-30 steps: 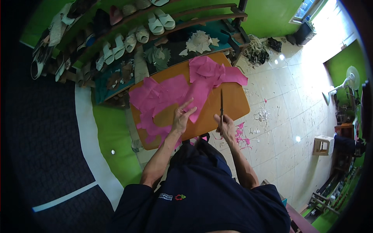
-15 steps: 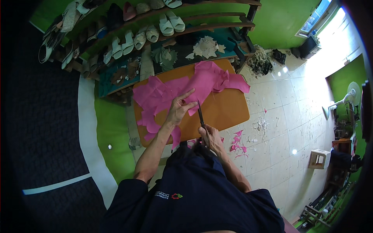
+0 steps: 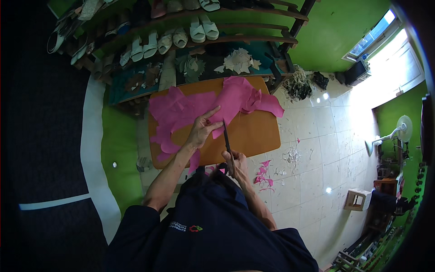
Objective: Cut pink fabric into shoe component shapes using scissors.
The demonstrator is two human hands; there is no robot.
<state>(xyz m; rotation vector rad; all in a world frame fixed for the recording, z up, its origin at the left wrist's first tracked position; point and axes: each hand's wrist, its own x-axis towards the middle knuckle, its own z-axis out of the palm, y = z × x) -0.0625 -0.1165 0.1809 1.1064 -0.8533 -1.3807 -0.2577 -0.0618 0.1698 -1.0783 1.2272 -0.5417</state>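
A large pink sheet [image 3: 233,97] with cut, ragged edges lies across an orange-brown table [image 3: 253,131], partly folded at its right. My left hand [image 3: 199,130] rests over the sheet, index finger and thumb stretched out and spread apart; its other fingers are hard to make out. My right hand [image 3: 236,165], near the table's front edge, is closed round the handles of dark scissors [image 3: 227,138]. Their blades point away from me, the tip beside my left thumb at the sheet's edge. Whether the blades are apart is too small to tell.
Pink scraps [image 3: 263,174] and pale shreds [image 3: 292,155] litter the tiled floor on the right. Behind the table, a wooden rack [image 3: 253,40] holds several pairs of shoes, with piles of cut pieces [image 3: 238,61] below. A fan [image 3: 403,129] and a small stool [image 3: 358,200] stand farther right.
The whole view has shifted, so table and hands appear farther left. My hands keep nearly the same pose by the pink sheet, and the scissors stay in my right hand.
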